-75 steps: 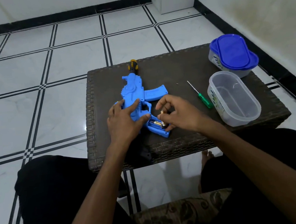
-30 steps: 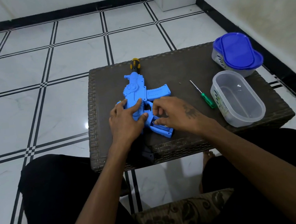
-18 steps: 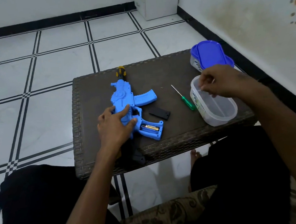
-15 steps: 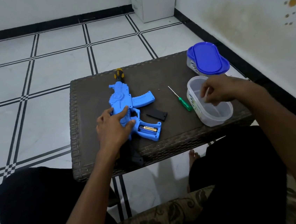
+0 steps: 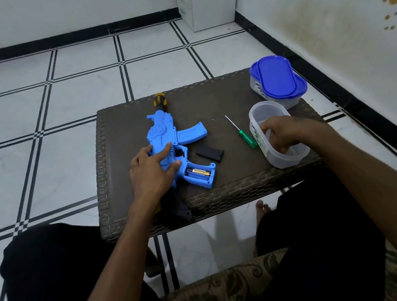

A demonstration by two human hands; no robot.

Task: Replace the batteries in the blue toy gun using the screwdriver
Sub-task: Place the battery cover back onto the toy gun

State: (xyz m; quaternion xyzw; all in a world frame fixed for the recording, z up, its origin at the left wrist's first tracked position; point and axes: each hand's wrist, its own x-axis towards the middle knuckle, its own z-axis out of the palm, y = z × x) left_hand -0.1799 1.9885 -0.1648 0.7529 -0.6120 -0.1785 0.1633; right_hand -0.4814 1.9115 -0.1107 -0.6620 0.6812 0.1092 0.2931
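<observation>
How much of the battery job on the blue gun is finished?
The black cover is off and lies on the table beside the blue toy gun. One battery sits in the open grip. The left hand rests on the gun while the right hand reaches into the clear container. Left: any more batteries, then the cover back on with the green screwdriver.

Both forearms reach forward from the bottom of the view, over the knees. The left hand (image 5: 154,171) lies palm down, fingers spread and nearly straight, thumb stretched to the right, pressing on the blue toy gun (image 5: 167,139). The right hand (image 5: 282,134), to the right of the gun, bends down at the wrist, its fingers curled downward; whether its grip holds anything is hidden.
</observation>
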